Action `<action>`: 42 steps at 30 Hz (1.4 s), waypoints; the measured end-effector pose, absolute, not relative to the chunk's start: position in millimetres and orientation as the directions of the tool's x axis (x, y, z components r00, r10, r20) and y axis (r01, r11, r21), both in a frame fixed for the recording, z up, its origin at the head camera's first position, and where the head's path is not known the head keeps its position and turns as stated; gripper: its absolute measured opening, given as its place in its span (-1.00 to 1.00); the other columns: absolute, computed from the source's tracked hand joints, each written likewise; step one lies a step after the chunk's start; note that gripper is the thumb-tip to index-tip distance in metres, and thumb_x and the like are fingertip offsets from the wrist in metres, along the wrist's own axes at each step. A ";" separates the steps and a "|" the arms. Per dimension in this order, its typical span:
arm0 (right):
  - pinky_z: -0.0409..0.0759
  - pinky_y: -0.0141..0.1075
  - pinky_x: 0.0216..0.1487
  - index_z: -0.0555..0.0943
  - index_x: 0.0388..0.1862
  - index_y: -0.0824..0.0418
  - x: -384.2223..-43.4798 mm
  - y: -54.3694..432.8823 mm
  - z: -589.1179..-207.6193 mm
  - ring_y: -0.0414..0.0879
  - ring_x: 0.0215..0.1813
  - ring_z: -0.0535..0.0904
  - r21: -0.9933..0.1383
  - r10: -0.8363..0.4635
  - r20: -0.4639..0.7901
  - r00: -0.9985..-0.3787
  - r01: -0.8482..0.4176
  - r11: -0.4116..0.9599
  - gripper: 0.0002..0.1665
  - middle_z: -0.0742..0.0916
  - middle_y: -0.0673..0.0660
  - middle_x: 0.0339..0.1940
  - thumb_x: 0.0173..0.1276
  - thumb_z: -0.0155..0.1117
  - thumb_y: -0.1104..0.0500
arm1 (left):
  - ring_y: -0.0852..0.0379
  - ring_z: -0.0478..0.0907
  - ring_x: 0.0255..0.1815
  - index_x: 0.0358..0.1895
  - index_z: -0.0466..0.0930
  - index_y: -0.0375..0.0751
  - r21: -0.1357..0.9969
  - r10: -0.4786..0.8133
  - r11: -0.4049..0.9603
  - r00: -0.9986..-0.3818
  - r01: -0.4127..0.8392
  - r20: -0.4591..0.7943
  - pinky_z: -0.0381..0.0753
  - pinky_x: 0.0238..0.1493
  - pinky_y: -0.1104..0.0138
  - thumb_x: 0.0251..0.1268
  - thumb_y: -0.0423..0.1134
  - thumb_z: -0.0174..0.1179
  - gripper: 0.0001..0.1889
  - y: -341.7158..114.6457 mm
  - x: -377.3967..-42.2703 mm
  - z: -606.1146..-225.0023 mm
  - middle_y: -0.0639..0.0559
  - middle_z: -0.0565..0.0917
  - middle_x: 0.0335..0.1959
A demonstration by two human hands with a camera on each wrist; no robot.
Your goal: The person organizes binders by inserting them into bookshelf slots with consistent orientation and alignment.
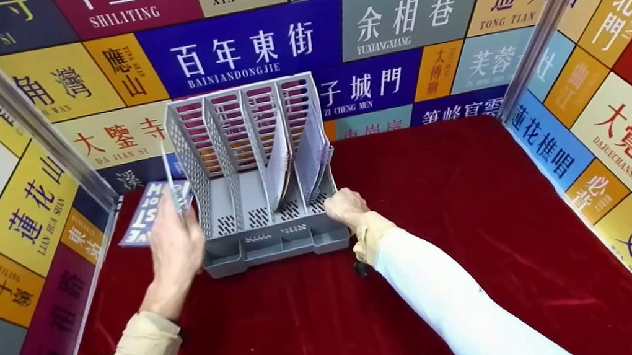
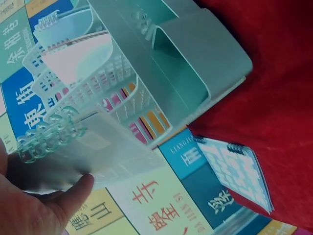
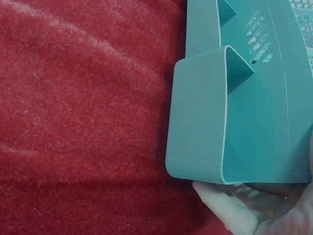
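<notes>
A grey desk file organizer (image 1: 276,247) with upright slots and small front compartments stands on red cloth. My left hand (image 1: 175,242) holds a spiral-bound notebook (image 2: 107,147) upright just left of it, thumb on the translucent cover. Its coil faces the slots in the left wrist view. My right hand (image 1: 348,205) grips the organizer's right side near the front corner; the right wrist view shows fingers (image 3: 230,210) against the low side wall. Notebooks (image 1: 280,167) lean in the third slot, and more notebooks (image 1: 314,162) fill the rightmost one. The two left slots show bare floors.
Another spiral notebook (image 1: 142,219) with a patterned blue-white cover lies on the cloth left of the organizer. Printed sign panels (image 1: 246,44) wall in the back and both sides. Red velvet cloth (image 1: 419,199) covers the table.
</notes>
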State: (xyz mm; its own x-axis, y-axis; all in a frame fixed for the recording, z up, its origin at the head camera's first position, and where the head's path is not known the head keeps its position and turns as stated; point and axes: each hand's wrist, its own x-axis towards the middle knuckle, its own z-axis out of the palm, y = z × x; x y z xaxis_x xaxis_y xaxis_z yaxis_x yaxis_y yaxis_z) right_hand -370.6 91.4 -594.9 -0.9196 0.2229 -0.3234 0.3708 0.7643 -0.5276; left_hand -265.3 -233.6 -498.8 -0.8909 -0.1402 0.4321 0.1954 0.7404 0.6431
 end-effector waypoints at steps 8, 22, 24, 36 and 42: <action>0.68 0.08 0.47 0.77 0.20 0.24 -368.0 92.9 -592.7 0.26 0.43 0.75 -0.534 0.211 -0.311 -0.927 0.354 0.768 -0.48 0.81 0.28 0.39 0.54 0.05 0.01 | -0.47 0.63 0.45 0.72 0.29 -0.37 0.670 -0.138 0.675 -0.839 0.309 0.526 0.57 0.56 -0.26 0.78 -0.26 0.08 -0.41 -210.4 -276.1 -494.3 -0.48 0.63 0.46; 0.68 0.06 0.49 0.77 0.20 0.25 -370.3 90.7 -594.6 0.24 0.44 0.75 -0.526 0.225 -0.321 -0.920 0.371 0.765 -0.48 0.81 0.28 0.39 0.54 0.05 0.01 | -0.50 0.69 0.11 0.36 0.56 -0.52 0.626 -0.142 0.667 -0.756 0.404 0.639 0.64 0.32 -0.29 0.87 -0.01 -0.04 -0.45 -192.0 -306.7 -508.4 -0.52 0.72 0.07; 0.68 0.06 0.49 0.77 0.20 0.25 -370.1 91.0 -594.6 0.25 0.44 0.75 -0.524 0.225 -0.320 -0.920 0.370 0.767 -0.48 0.81 0.28 0.40 0.55 0.06 0.00 | -0.51 0.67 0.05 0.29 0.59 -0.54 0.637 -0.157 0.651 -0.748 0.412 0.645 0.63 0.27 -0.31 0.86 0.06 -0.06 -0.40 -189.2 -309.7 -512.1 -0.53 0.71 0.00; 0.69 0.05 0.48 0.77 0.21 0.23 -370.6 91.9 -595.2 0.24 0.43 0.76 -0.522 0.229 -0.326 -0.917 0.377 0.765 -0.49 0.81 0.27 0.38 0.56 0.06 -0.01 | -0.55 0.70 0.33 0.43 0.53 -0.62 0.788 -0.259 0.535 -0.829 0.304 0.495 0.60 0.49 -0.26 0.78 -0.19 0.09 -0.49 -170.0 -326.3 -521.0 -0.64 0.71 0.28; 0.69 0.05 0.46 0.77 0.21 0.22 -371.2 92.7 -595.2 0.23 0.42 0.76 -0.523 0.226 -0.327 -0.917 0.375 0.765 -0.49 0.82 0.26 0.37 0.54 0.05 0.01 | -0.55 0.69 0.35 0.34 0.58 -0.59 0.766 -0.253 0.578 -0.830 0.282 0.496 0.58 0.51 -0.24 0.76 -0.20 0.12 -0.55 -163.5 -337.5 -525.9 -0.63 0.73 0.24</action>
